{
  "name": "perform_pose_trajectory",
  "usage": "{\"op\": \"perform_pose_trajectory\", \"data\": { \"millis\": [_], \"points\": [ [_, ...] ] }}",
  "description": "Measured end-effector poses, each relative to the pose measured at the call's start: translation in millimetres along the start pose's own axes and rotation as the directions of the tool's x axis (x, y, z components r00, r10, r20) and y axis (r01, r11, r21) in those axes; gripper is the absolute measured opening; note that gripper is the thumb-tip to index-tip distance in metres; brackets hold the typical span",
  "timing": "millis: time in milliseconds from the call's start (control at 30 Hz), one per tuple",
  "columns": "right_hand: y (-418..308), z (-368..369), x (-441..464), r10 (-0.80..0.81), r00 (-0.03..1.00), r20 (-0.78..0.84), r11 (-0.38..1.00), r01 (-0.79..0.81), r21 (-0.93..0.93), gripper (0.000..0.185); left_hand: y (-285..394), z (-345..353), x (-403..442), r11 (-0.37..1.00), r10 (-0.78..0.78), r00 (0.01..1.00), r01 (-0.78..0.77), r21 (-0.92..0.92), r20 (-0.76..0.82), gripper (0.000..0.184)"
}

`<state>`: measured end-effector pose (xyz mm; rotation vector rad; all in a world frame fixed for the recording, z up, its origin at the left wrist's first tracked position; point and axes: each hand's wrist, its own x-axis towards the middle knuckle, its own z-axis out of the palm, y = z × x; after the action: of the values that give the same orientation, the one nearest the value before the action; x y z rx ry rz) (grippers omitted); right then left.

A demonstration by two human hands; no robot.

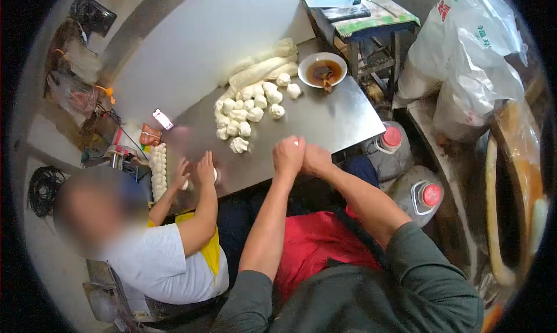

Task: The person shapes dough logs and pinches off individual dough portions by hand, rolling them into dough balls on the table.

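My left hand (288, 155) and my right hand (316, 159) are closed together above the table's front edge. A small white bit of dough (296, 143) shows at the top of my left fist. The right fingers are mostly hidden against the left hand, and what they grip is concealed. Beyond them, several white dough pieces (254, 113) lie clustered on the metal table (342, 121). Long dough rolls (264, 73) rest behind that cluster. A white bowl (302, 72) of brown liquid, with a dark utensil or lump in it, stands to their right.
At left, a co-worker's hands (205, 169) press flat by round dough pieces. A row of white pieces (158, 172), a phone (162, 119) and an orange-brown packet (151, 134) lie beyond. Red-capped jugs (428, 195) and plastic sacks (464, 83) stand on my right.
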<state>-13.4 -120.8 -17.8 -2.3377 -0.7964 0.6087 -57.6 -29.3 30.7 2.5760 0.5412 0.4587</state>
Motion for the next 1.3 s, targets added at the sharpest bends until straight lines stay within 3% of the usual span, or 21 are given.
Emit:
{"op": "perform_pose_trajectory", "data": {
  "millis": [67,133,167,200,267,300,367,400,467,500,533,600,667,733,800,867,933,967,1133,1200,1300],
  "points": [
    [7,-1,9,0.011,0.999,-0.047,0.994,-0.017,-0.112,0.035,-7,5,9,0.999,0.040,0.999,-0.040,-0.010,0.012,0.038],
    [19,-7,23,0.093,0.980,-0.176,0.995,-0.095,-0.004,0.034,-1,1,15,0.990,-0.038,0.990,0.055,-0.126,0.133,0.039],
    [37,-3,40,0.132,0.957,-0.260,0.991,-0.129,0.030,0.035,8,-1,6,0.805,-0.147,0.935,0.303,-0.510,0.323,0.043],
    [38,-22,47,0.162,0.939,-0.302,0.986,-0.163,0.021,0.038,-4,10,0,0.851,-0.021,0.953,0.176,-0.496,0.303,0.038],
    [38,-48,62,0.122,0.902,-0.414,0.983,-0.167,-0.072,0.049,10,-7,-7,0.306,-0.145,0.794,0.603,-0.737,0.590,0.037],
    [35,-65,62,0.030,0.903,-0.428,0.982,-0.107,-0.158,0.054,-3,-6,-4,0.301,-0.159,0.790,0.610,-0.733,0.592,0.037],
    [30,-81,58,-0.038,0.932,-0.361,0.990,-0.014,-0.139,0.053,-30,1,12,-0.402,-0.001,0.799,0.550,-0.732,0.602,0.033],
    [32,-81,62,-0.027,0.936,-0.352,0.996,-0.006,-0.092,0.059,-28,3,19,-0.415,-0.006,0.801,0.543,-0.730,0.599,0.033],
    [49,-74,65,-0.139,0.906,-0.400,0.987,0.094,-0.131,0.062,-25,9,31,0.255,-0.438,0.895,0.208,-0.944,0.079,0.032],
    [61,-67,66,-0.240,0.861,-0.449,0.969,0.185,-0.162,0.067,-36,19,27,0.597,-0.304,0.952,0.165,-0.785,-0.032,0.041],
    [74,-57,69,-0.238,0.868,-0.435,0.969,0.185,-0.161,0.067,-37,28,15,0.977,-0.035,0.971,-0.018,-0.214,-0.237,0.061],
    [89,-47,76,-0.391,0.694,-0.604,0.919,0.327,-0.219,0.061,-48,37,-12,0.902,0.375,0.925,-0.379,0.206,0.057,0.078],
    [98,-45,84,-0.441,0.633,-0.636,0.889,0.403,-0.216,0.053,-59,40,-2,0.929,0.339,0.936,-0.349,0.124,0.091,0.070],
    [103,-38,77,-0.377,0.655,-0.654,0.915,0.371,-0.156,0.046,-79,35,18,0.905,0.109,0.994,-0.089,-0.415,0.026,0.062],
    [98,-40,76,-0.373,0.617,-0.693,0.921,0.339,-0.194,0.036,-101,30,42,0.969,0.058,0.978,-0.104,-0.225,-0.199,0.050],
    [97,-40,80,-0.330,0.608,-0.722,0.932,0.331,-0.147,0.026,-111,33,54,0.766,-0.287,0.908,0.409,-0.495,0.306,0.050],
    [97,-41,84,-0.316,0.640,-0.700,0.938,0.320,-0.130,0.018,-117,38,47,0.947,-0.099,0.957,0.174,-0.269,0.271,0.051],
    [96,-41,87,-0.277,0.659,-0.700,0.952,0.286,-0.107,0.016,-116,44,42,0.912,-0.074,0.977,0.147,-0.383,0.198,0.045],
    [93,-46,91,-0.146,0.755,-0.639,0.983,0.183,-0.008,0.020,-104,50,23,0.708,-0.100,0.966,0.238,-0.665,0.238,0.032],
    [61,-55,75,-0.149,0.707,-0.691,0.988,0.125,-0.085,0.020,-105,52,23,0.832,-0.090,0.968,0.203,-0.517,0.236,0.033],
    [39,-51,87,-0.255,0.759,-0.598,0.955,0.296,-0.031,0.018,-94,53,23,0.822,-0.116,0.973,0.207,-0.531,0.200,0.033]
  ]
}}
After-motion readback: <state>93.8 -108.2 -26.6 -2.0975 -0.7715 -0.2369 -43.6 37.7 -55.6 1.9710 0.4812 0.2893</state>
